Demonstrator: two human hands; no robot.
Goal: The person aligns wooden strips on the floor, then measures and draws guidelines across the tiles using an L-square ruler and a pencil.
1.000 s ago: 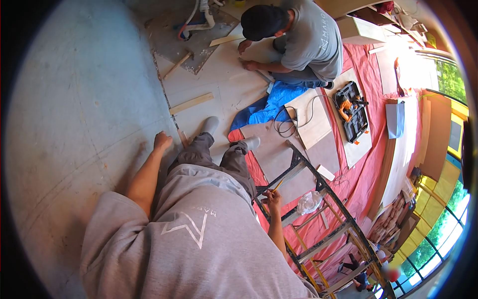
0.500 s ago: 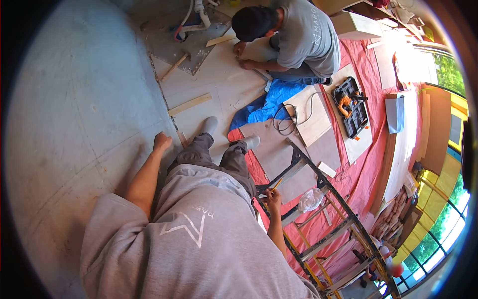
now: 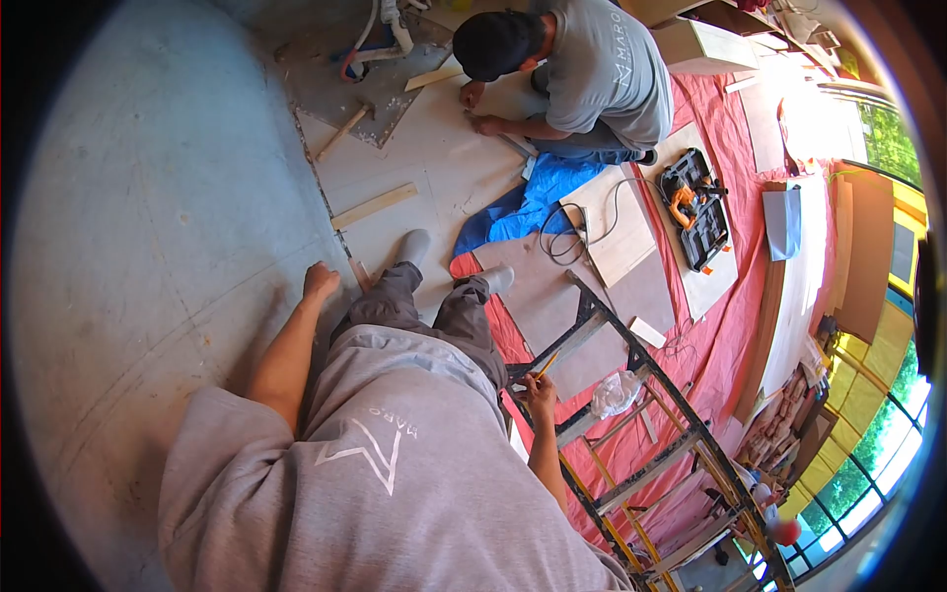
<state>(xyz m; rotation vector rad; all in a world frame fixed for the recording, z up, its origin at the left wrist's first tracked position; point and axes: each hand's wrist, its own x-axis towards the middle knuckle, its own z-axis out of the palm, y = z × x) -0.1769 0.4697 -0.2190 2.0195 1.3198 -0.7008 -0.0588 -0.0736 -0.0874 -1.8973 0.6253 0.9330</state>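
My left hand (image 3: 321,280) is curled into a loose fist beside the bluish-grey wall (image 3: 148,227); I see nothing in it, and whether it touches the wall is unclear. In my right hand (image 3: 540,391) is a thin yellow pencil (image 3: 547,365), its tip pointing up and away from the fingers. This hand is next to the stepladder (image 3: 641,370), which stands at my right. A crumpled clear plastic bag (image 3: 616,395) is on the ladder, a short way right of the pencil.
A co-worker (image 3: 607,79) crouches ahead, hands low at the floor. Nearby lie a hammer (image 3: 345,131), wooden strips (image 3: 375,206), a blue tarp (image 3: 533,202) and a black cable (image 3: 562,247). An open tool case (image 3: 695,212) rests on a board over pink sheeting (image 3: 725,340). Pipes (image 3: 395,35) rise at the top.
My hands keep almost the same place and grip. The co-worker's head and upper body have shifted slightly left in the view.
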